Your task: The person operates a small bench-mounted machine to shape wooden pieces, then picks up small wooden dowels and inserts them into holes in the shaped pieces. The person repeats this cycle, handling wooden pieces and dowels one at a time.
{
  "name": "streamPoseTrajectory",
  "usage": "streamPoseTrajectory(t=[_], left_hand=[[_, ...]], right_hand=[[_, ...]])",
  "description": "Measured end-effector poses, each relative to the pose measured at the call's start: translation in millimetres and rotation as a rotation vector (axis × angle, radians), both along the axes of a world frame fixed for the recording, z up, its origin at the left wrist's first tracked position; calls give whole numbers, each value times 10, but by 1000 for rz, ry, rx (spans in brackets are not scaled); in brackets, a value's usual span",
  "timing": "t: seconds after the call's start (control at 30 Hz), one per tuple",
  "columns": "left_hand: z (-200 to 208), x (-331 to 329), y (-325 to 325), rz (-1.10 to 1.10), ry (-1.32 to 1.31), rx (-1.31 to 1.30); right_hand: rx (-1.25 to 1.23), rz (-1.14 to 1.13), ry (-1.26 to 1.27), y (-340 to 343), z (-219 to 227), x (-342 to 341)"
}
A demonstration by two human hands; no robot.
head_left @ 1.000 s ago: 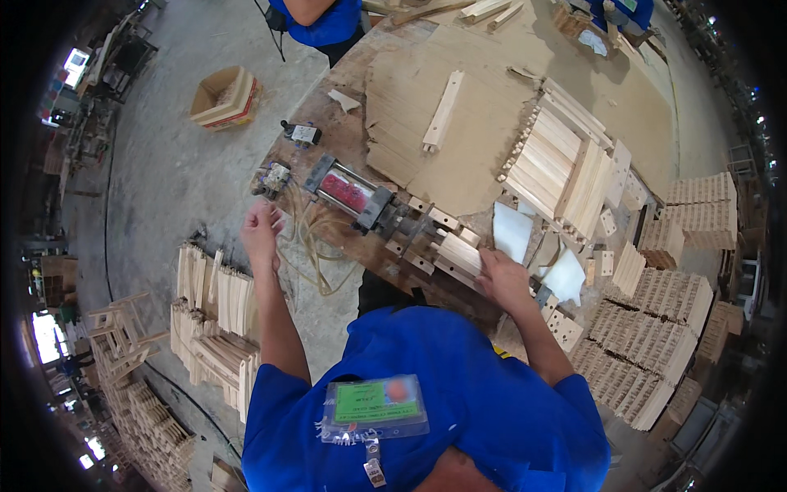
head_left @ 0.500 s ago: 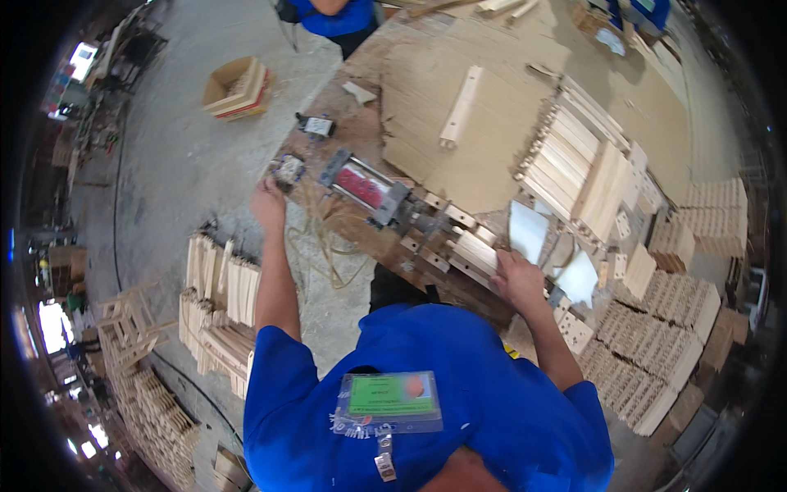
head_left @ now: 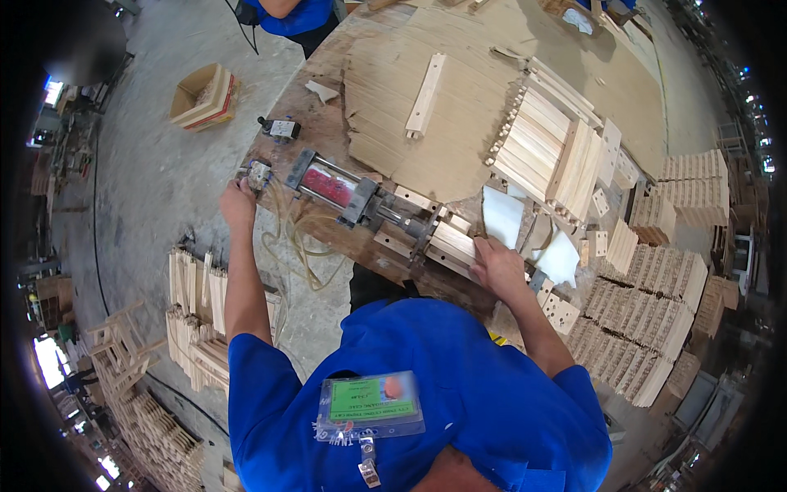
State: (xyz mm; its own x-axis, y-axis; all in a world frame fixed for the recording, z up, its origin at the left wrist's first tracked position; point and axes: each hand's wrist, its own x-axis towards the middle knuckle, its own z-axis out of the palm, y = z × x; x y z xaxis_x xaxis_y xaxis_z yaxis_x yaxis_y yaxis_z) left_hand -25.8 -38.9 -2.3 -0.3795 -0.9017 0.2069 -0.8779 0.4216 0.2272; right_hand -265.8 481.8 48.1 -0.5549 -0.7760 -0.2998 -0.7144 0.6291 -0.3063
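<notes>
My left hand (head_left: 238,202) reaches to the bench's left corner and closes on a small grey valve block (head_left: 259,174). A red pneumatic cylinder (head_left: 328,184) in a dark metal clamp lies just right of it. My right hand (head_left: 498,264) rests flat on a stack of pale wooden slats (head_left: 452,243) held at the clamp's right end. Two white sheets (head_left: 502,215) lie just beyond that hand.
A worn wooden bench (head_left: 459,107) carries bundles of slats (head_left: 541,143) and a long drilled bar (head_left: 426,96). Stacks of drilled wooden pieces (head_left: 648,328) crowd the right side. More slat stacks (head_left: 197,303) and a cardboard box (head_left: 205,96) stand on the concrete floor. Another person in blue (head_left: 291,16) stands across the bench.
My left hand has moved up to the valve block at the bench corner. My right hand has shifted left onto the clamped slats.
</notes>
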Motion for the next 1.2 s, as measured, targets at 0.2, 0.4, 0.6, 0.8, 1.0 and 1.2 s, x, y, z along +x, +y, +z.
streamPoseTrajectory(t=[0.2, 0.4, 0.6, 0.8, 1.0, 1.2], left_hand=[[-13, 63, 19, -4, 93, -50], [11, -30, 267, 135, 474, 143], [285, -172, 280, -34, -166, -177], [470, -392, 451, -129, -92, -116], [548, -364, 555, -28, 132, 83], [562, -326, 676, 167, 855, 598]], right_hand=[[-30, 0, 2, 38, -42, 6], [-94, -13, 62, 51, -103, 81], [-115, 43, 208, 65, -174, 125], [-32, -10, 194, 47, -164, 177], [-65, -13, 242, 84, -177, 205], [-16, 57, 188, 91, -119, 120]])
